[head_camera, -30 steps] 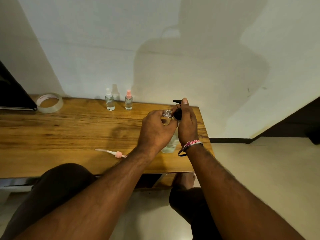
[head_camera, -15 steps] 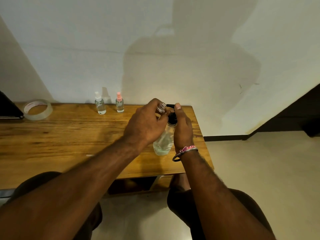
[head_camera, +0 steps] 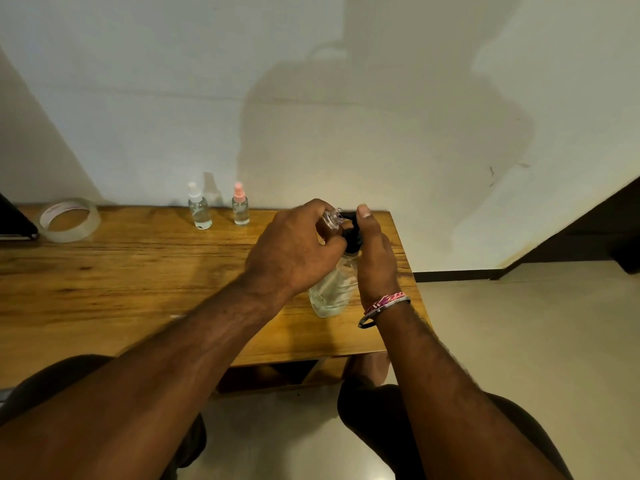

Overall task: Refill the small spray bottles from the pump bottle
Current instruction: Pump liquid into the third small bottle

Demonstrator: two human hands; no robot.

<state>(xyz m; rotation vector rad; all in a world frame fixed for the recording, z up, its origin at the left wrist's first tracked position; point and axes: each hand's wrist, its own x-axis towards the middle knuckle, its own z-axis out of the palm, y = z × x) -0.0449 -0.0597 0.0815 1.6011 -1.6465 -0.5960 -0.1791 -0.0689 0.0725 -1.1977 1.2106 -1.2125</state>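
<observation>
A clear pump bottle (head_camera: 332,292) with a black pump head (head_camera: 352,239) stands near the right end of the wooden table (head_camera: 138,282). My right hand (head_camera: 375,258) wraps the bottle's neck, with the index finger on top of the pump head. My left hand (head_camera: 294,251) grips a small uncapped clear spray bottle (head_camera: 333,218), tilted with its open threaded neck against the pump nozzle. Two capped small spray bottles stand by the wall: one with a white cap (head_camera: 199,211), one with a pink cap (head_camera: 240,209).
A roll of clear tape (head_camera: 69,220) lies at the table's back left, beside a dark flat object (head_camera: 15,220) at the left edge. The table's right edge runs close to the pump bottle. Tiled floor (head_camera: 519,341) lies to the right.
My left hand lifted the small uncapped bottle up to the pump nozzle and tilted it. The view shifted, so the pink sprayer top lying on the table is hidden behind my left arm.
</observation>
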